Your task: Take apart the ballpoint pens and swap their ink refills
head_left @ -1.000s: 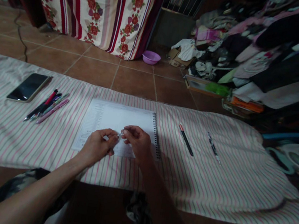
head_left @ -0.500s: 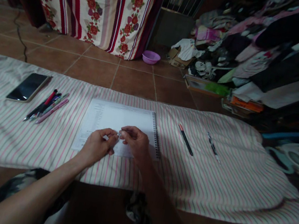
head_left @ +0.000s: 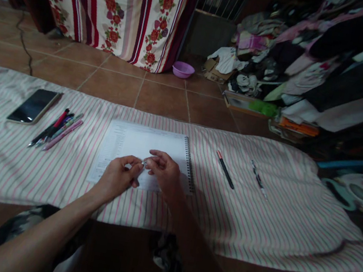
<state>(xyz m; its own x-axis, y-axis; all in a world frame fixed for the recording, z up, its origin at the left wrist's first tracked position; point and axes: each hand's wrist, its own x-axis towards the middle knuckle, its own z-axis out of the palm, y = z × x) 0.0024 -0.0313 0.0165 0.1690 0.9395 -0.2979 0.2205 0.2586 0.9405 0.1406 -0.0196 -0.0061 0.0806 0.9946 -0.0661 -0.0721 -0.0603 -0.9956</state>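
Note:
My left hand and my right hand meet over a spiral-bound notebook. Pinched between the fingertips of both is a small, light, shiny piece, too small to name. The left fingers are closed around one side of it; the right thumb and index finger close on the other, with another right finger held a little apart. The notebook's page is mostly white, with print along its left side and a black coil on the right. The lower part of the page is hidden by my hands.
A phone and a bundle of several pens lie left of the notebook. On the right rest a black pen with an orange end and a patterned pen. Striped cloth covers the surface. A purple basin stands on the floor beyond.
My right fingers have shifted slightly, the upper one lifting a bit away from the pinch. My left hand stays nearly still, and the notebook and pens have not moved.

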